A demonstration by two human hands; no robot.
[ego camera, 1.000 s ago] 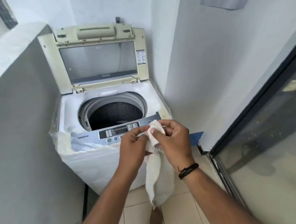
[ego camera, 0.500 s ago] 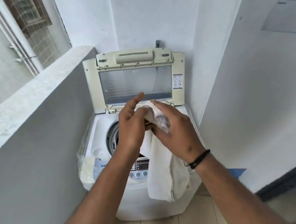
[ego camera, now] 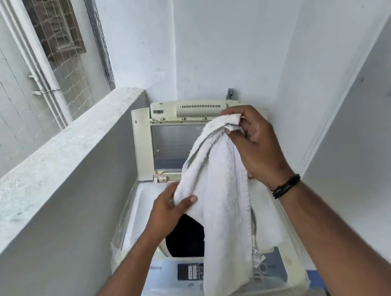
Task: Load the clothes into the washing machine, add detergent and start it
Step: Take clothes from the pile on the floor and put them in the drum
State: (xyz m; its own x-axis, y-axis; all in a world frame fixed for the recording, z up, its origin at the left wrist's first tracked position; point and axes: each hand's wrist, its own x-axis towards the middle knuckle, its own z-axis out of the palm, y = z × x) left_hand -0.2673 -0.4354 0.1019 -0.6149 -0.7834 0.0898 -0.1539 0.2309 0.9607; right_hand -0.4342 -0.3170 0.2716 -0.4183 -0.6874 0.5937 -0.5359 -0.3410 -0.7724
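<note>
A white top-loading washing machine (ego camera: 152, 278) stands in the corner with its lid (ego camera: 144, 148) raised against the back wall. Its dark drum opening (ego camera: 186, 237) shows below my hands. A white towel (ego camera: 221, 207) hangs over the opening and partly hides the control panel (ego camera: 189, 271). My right hand (ego camera: 256, 142) grips the towel's top corner up high. My left hand (ego camera: 169, 208) holds the towel's left edge lower down, above the drum.
A grey concrete parapet wall (ego camera: 60, 165) runs close along the left of the machine, with a netted opening above it. White walls (ego camera: 315, 88) close in behind and on the right. Clear plastic wrap covers the machine's front edge (ego camera: 118, 248).
The view has moved closer to the machine. My right hand has lifted the towel's corner higher, and my left hand has slid down to the towel's left edge, spreading it above the drum.
</note>
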